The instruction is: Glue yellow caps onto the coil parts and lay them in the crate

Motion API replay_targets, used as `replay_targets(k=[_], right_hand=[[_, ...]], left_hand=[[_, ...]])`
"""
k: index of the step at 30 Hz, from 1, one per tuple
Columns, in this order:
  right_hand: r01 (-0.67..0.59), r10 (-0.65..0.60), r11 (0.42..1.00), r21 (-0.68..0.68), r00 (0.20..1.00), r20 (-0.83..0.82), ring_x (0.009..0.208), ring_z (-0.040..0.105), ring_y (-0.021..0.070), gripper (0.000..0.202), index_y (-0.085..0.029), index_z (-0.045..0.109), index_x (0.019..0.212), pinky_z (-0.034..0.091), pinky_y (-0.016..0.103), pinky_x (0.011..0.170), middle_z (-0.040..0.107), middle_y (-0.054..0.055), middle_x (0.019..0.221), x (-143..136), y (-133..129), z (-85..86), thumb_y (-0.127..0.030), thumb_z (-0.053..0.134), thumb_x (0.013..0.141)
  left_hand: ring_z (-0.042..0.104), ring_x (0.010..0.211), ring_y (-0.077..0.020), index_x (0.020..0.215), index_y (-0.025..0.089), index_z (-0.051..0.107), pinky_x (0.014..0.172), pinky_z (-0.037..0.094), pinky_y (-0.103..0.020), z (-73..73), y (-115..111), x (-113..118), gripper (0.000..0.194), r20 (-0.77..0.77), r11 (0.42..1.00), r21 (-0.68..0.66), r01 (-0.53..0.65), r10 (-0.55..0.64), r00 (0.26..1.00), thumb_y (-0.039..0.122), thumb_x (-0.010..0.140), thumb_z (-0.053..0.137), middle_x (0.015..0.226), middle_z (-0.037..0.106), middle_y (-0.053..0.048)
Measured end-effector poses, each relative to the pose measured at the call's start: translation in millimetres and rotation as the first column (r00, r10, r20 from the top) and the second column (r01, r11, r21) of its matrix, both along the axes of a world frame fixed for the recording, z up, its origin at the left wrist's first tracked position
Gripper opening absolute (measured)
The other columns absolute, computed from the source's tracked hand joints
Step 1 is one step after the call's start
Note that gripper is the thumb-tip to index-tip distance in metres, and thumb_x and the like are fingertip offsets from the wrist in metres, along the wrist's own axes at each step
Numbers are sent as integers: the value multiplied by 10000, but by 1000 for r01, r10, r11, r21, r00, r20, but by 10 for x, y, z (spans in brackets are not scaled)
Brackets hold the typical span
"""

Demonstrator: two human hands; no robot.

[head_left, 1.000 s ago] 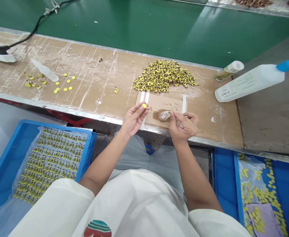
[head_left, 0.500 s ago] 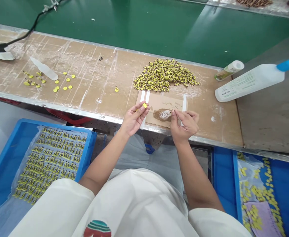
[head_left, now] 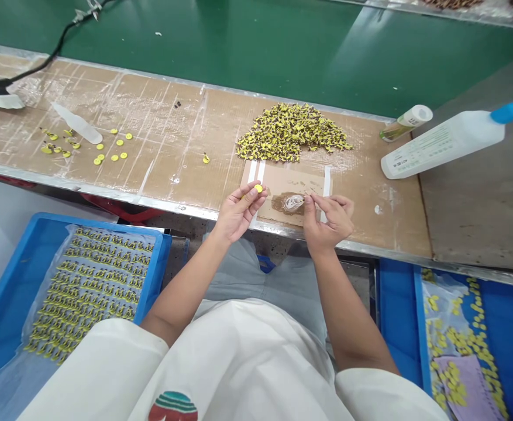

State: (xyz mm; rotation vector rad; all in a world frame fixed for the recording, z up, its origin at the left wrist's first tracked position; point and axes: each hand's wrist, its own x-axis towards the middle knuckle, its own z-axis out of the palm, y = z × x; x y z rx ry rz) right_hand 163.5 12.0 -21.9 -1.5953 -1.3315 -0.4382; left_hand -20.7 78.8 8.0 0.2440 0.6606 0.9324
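My left hand (head_left: 237, 213) pinches a round yellow disc (head_left: 258, 188) between thumb and fingers, over the left edge of a taped cardboard piece (head_left: 278, 175). On that piece lies a clear, wet-looking blob (head_left: 293, 202) with a damp patch around it. My right hand (head_left: 329, 221) is closed at the blob's right side, thumb and index finger pressed together; what they hold is too small to make out. Behind both hands spreads a heap of small yellow and dark pieces (head_left: 291, 131).
A white bottle with a blue nozzle (head_left: 444, 146) and a small tube (head_left: 408, 123) stand at the right. Loose discs (head_left: 114, 157) and a plastic dropper (head_left: 78, 124) lie left. Blue trays (head_left: 157, 275) flank me, the left one with rows of yellow-dark pieces.
My left hand has shifted very slightly right with the yellow disc. The right hand stays almost in place beside the clear blob.
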Motion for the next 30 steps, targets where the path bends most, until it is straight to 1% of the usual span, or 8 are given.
replay_targets(k=[3, 8, 10, 13, 15, 19, 26, 30], right_hand=[[30, -30, 999, -14, 1000, -1, 774, 638, 194, 114, -240, 713, 905, 496, 424, 831, 727, 27, 807, 4, -14, 43, -301, 661, 825], [-27, 28, 999, -32, 999, 33, 747, 655, 180, 93, -244, 711, 895, 493, 418, 842, 734, 17, 814, 39, -14, 25, -276, 660, 823], [-32, 33, 998, -49, 999, 31, 754, 658, 182, 102, -246, 712, 905, 489, 428, 858, 735, 19, 825, 49, -12, 2, -270, 657, 824], [-33, 35, 996, -77, 999, 19, 775, 653, 187, 119, -253, 714, 925, 485, 438, 869, 732, 21, 833, 52, -11, -21, -275, 646, 830], [-49, 50, 997, -66, 999, 17, 777, 644, 186, 121, -259, 714, 929, 485, 432, 861, 730, 19, 829, 49, -9, -20, -270, 648, 827], [-64, 65, 997, -46, 998, 25, 770, 641, 181, 115, -259, 716, 919, 490, 414, 843, 734, 15, 824, 41, -3, -1, -255, 662, 818], [-47, 50, 994, -102, 998, 32, 806, 649, 186, 112, -251, 717, 907, 485, 420, 866, 738, 16, 837, 51, 4, 12, -284, 657, 818], [-21, 27, 985, -170, 999, 33, 858, 641, 206, 120, -254, 721, 893, 478, 427, 864, 735, 20, 828, 54, -1, 37, -314, 644, 824]], left_hand=[[678, 1023, -146, 1020, 141, 701, 994, 488, -238, 11, -20, 7, 234, -17, 1000, 11, 9, -9, 1000, 110, 789, 677, 979, 737, -53], [702, 915, -112, 985, 131, 708, 961, 500, -215, -11, -15, 12, 189, -27, 994, 111, 16, -13, 1000, 115, 801, 666, 935, 740, -46], [700, 927, -115, 987, 128, 707, 965, 497, -218, -13, -10, 13, 191, -30, 995, 99, 17, -15, 999, 112, 801, 665, 935, 739, -49], [685, 995, -132, 1005, 133, 704, 990, 485, -228, -4, -7, 17, 214, -34, 999, 34, 10, -9, 999, 107, 796, 668, 955, 738, -55], [678, 1019, -136, 1017, 137, 701, 996, 481, -227, 1, -7, 19, 229, -31, 1000, 16, 7, -7, 999, 107, 792, 671, 976, 736, -57], [675, 1026, -133, 1011, 142, 703, 995, 482, -223, -4, -7, 22, 225, -33, 999, 36, 16, -14, 999, 111, 790, 673, 989, 734, -51], [683, 979, -112, 981, 134, 710, 948, 491, -182, -9, -3, 12, 199, -59, 992, 120, 38, -31, 998, 102, 788, 672, 992, 727, -47], [682, 979, -110, 981, 138, 712, 933, 494, -175, -2, -2, 14, 211, -61, 992, 117, 56, -49, 997, 94, 778, 678, 998, 727, -50]])
